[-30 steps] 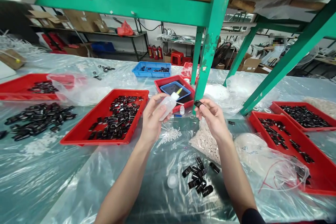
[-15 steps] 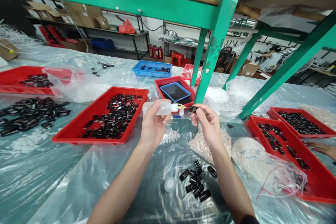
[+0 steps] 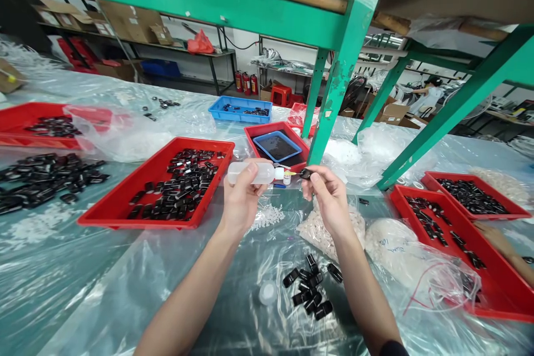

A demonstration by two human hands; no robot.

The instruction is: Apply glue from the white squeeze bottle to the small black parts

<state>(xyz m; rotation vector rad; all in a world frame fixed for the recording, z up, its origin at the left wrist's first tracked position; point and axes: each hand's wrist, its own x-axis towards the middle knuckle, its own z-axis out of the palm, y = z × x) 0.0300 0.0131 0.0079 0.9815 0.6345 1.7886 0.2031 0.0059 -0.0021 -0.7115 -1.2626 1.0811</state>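
My left hand (image 3: 242, 197) is closed around a translucent squeeze bottle (image 3: 261, 173), held on its side with the yellow nozzle pointing right. Between the thumb and fingers of my right hand (image 3: 329, 194) is a small glossy black plastic part (image 3: 306, 174). The nozzle tip is at or very near this part; I cannot tell whether they touch. Below my hands, several similar black parts (image 3: 307, 289) lie in a loose heap on the plastic sheet. Small white pieces (image 3: 267, 216) are scattered beyond my left wrist, and a bag of pale pieces (image 3: 319, 231) lies under my right forearm.
A red tray (image 3: 137, 221) of black parts stands at left, another red tray (image 3: 507, 283) at right. A co-worker's arm (image 3: 500, 239) reaches in at the right edge. Green posts (image 3: 334, 83) rise beyond my hands. A blue tray (image 3: 240, 117) sits farther back.
The bottle has levelled slightly, and its nozzle has come closer to the black part in my right hand. The co-worker's arm reaches farther in over the right tray.
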